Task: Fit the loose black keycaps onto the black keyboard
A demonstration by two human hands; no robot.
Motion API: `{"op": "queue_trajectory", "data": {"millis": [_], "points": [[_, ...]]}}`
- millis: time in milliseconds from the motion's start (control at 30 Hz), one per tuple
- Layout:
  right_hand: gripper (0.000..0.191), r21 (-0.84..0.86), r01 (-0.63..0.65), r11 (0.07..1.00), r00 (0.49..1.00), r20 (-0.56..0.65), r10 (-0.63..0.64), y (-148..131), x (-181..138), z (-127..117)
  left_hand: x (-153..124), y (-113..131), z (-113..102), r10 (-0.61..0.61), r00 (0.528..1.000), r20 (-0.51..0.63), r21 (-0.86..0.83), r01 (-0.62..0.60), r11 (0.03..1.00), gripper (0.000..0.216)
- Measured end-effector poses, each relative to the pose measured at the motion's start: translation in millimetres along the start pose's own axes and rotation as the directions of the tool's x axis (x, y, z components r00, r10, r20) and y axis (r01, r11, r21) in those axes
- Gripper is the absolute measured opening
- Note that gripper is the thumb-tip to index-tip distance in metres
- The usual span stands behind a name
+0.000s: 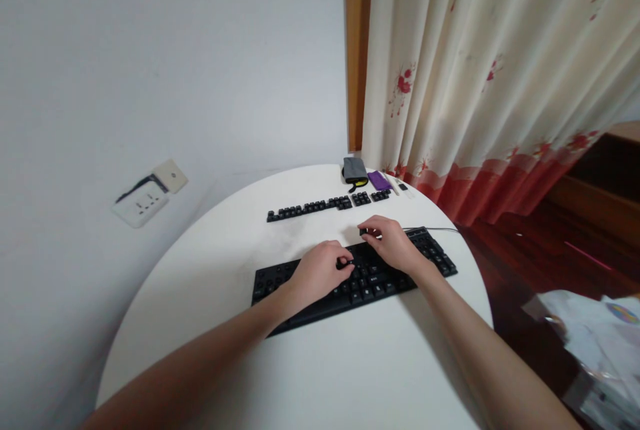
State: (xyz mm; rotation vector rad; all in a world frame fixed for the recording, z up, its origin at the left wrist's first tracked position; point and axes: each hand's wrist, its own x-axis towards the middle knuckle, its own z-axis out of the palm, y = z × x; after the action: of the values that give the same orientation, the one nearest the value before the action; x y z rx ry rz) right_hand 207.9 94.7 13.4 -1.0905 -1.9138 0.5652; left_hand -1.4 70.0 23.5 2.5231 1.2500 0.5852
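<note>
A black keyboard (321, 310) lies slantwise on the white round table (320, 377), with caps gone from part of its upper rows. Over its middle, my left hand (320, 273) pinches a small black piece (343, 263) between thumb and fingers; its exact kind is hard to make out. Just above the keyboard's back edge, my right hand (390, 243) grips a black keycap (363, 232) at its fingertips. Behind the keyboard, loose black keycaps (315, 207) stand lined up in rows. My hands and forearms hide some of the keys.
Toward the table's back are a grey pouch (355, 170), a purple cloth-like item (380, 181) and small pieces (403, 187). A cable (433, 228) runs off the keyboard's back. The wall with a socket (143, 203) is left, a curtain (480, 83) right.
</note>
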Motion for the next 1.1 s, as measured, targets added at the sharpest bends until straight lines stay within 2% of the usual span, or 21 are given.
{"op": "queue_trajectory", "data": {"millis": [200, 367, 467, 600, 733, 833, 900, 1033, 1100], "points": [[0.019, 0.001, -0.012, 1.000, 1.000, 0.016, 0.012, 1, 0, 1, 1, -3, 6, -0.005, 1.000, -0.005, 0.035, 0.005, 0.999, 0.008], [0.020, 0.002, -0.021, 1.000, 0.999, 0.041, 0.021, 0, 0, 2, -1, 4, 5, -0.034, 0.999, -0.029, 0.119, 0.037, 0.992, 0.005], [0.020, -0.002, -0.029, 1.000, 0.997, 0.072, 0.029, 0, -2, 2, -9, 10, 5, 0.048, 0.999, 0.004, 0.247, -0.048, 0.968, 0.011], [0.022, -0.001, -0.062, 0.998, 0.991, 0.119, 0.061, 0, -4, 2, -28, 15, 10, 0.203, 0.977, 0.063, 0.469, -0.208, 0.858, 0.030], [0.024, 0.024, -0.099, 0.995, 0.989, 0.115, 0.095, -2, -4, 4, -38, 19, 13, 0.203, 0.975, 0.092, 0.568, -0.219, 0.793, 0.039], [0.027, 0.062, -0.128, 0.990, 0.986, 0.119, 0.120, -2, -5, 4, -37, 19, 12, 0.208, 0.970, 0.129, 0.559, -0.244, 0.793, 0.034], [0.025, 0.068, -0.143, 0.987, 0.982, 0.135, 0.133, -2, -5, 3, -36, 16, 12, 0.206, 0.971, 0.124, 0.509, -0.240, 0.827, 0.033], [0.015, 0.065, -0.149, 0.987, 0.963, 0.236, 0.130, -6, -7, -2, -36, 6, 15, 0.150, 0.989, 0.012, 0.294, -0.147, 0.944, 0.042], [0.013, 0.087, -0.143, 0.986, 0.949, 0.294, 0.111, -9, -9, -5, -37, 3, 15, 0.127, 0.991, -0.035, 0.200, -0.118, 0.973, 0.044]]}}
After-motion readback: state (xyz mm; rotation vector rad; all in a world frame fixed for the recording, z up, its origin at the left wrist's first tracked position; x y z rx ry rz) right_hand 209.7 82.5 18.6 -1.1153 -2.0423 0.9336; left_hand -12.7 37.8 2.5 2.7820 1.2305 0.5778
